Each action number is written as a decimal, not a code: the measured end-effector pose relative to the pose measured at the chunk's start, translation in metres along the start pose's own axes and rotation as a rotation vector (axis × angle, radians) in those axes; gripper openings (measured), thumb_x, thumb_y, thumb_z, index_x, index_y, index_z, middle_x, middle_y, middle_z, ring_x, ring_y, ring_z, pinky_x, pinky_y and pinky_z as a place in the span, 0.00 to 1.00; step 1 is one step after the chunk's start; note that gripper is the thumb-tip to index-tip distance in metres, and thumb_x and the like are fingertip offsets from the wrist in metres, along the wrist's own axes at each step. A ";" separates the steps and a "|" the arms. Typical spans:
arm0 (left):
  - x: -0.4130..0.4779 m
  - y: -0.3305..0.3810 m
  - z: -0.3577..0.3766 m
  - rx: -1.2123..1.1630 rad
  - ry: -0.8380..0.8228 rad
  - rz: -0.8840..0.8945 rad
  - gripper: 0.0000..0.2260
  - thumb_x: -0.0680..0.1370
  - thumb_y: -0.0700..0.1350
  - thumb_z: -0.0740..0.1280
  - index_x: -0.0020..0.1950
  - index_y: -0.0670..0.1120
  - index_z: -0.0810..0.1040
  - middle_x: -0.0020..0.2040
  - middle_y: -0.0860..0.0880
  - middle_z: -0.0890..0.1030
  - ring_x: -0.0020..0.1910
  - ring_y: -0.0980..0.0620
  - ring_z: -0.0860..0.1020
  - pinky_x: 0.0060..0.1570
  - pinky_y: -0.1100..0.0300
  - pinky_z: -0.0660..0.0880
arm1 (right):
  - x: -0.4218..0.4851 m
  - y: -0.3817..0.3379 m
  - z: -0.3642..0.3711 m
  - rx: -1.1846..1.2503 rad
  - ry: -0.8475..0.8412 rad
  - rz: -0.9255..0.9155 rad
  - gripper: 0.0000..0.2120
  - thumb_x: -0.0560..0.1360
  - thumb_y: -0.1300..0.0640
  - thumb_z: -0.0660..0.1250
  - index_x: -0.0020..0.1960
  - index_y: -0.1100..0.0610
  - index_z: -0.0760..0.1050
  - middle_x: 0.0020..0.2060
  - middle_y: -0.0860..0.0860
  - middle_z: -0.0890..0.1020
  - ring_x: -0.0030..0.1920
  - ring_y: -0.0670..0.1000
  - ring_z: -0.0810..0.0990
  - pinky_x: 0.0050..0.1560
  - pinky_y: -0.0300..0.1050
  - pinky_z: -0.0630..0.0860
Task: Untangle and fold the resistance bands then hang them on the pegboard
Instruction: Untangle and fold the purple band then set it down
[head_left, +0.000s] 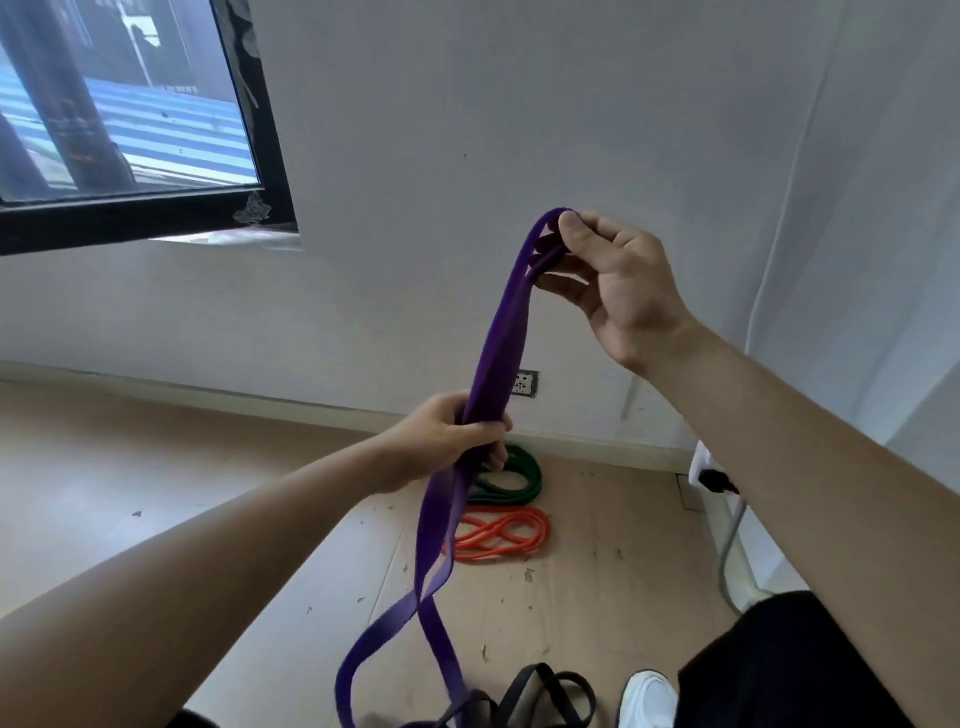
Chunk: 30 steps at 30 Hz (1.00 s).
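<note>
A long purple resistance band (496, 343) hangs in front of me. My right hand (618, 280) pinches its folded top end up high against the white wall. Lower down, my left hand (452, 436) grips the doubled strands. Below that hand the band drops in a loose loop toward the floor. A green band (514, 475) lies coiled by the skirting board. An orange band (501, 535) lies folded just in front of it. A black band (545, 693) lies tangled on the floor near my feet, touching the purple band's lower end. No pegboard is in view.
The floor is covered with brown cardboard sheets (597, 571). A wall socket (525, 383) sits low on the wall. A black-framed window (130, 119) is at upper left. A metal-legged white object (727, 525) stands at right. My white shoe (647, 699) shows at the bottom.
</note>
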<state>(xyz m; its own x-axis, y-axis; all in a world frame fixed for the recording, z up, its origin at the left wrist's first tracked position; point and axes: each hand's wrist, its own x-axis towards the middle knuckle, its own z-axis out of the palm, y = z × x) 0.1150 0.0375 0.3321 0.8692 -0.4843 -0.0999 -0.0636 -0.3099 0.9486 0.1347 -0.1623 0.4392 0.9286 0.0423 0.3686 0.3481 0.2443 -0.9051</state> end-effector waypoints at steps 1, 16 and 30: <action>0.001 0.002 0.000 -0.006 -0.002 0.003 0.07 0.81 0.43 0.67 0.58 0.42 0.78 0.43 0.46 0.84 0.45 0.48 0.84 0.60 0.48 0.79 | 0.002 -0.003 -0.007 0.001 0.033 -0.011 0.08 0.82 0.60 0.64 0.52 0.63 0.79 0.43 0.57 0.83 0.45 0.54 0.84 0.50 0.49 0.81; -0.008 0.024 -0.034 -0.161 0.112 0.075 0.23 0.71 0.58 0.75 0.62 0.47 0.82 0.46 0.44 0.82 0.47 0.46 0.83 0.51 0.55 0.80 | 0.010 0.007 -0.075 0.036 0.134 0.149 0.07 0.83 0.61 0.62 0.57 0.58 0.79 0.43 0.55 0.82 0.41 0.53 0.82 0.43 0.45 0.82; -0.016 0.035 -0.046 -0.118 0.267 0.146 0.20 0.68 0.49 0.80 0.55 0.43 0.82 0.37 0.46 0.77 0.37 0.49 0.75 0.38 0.59 0.75 | 0.009 0.013 -0.071 0.214 0.039 0.207 0.11 0.84 0.66 0.57 0.58 0.61 0.78 0.50 0.59 0.79 0.49 0.56 0.82 0.54 0.50 0.84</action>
<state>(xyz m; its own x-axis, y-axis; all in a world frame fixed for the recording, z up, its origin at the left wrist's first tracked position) 0.1207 0.0718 0.3810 0.9541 -0.2797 0.1072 -0.1534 -0.1488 0.9769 0.1573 -0.2274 0.4154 0.9826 0.0764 0.1691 0.1200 0.4332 -0.8933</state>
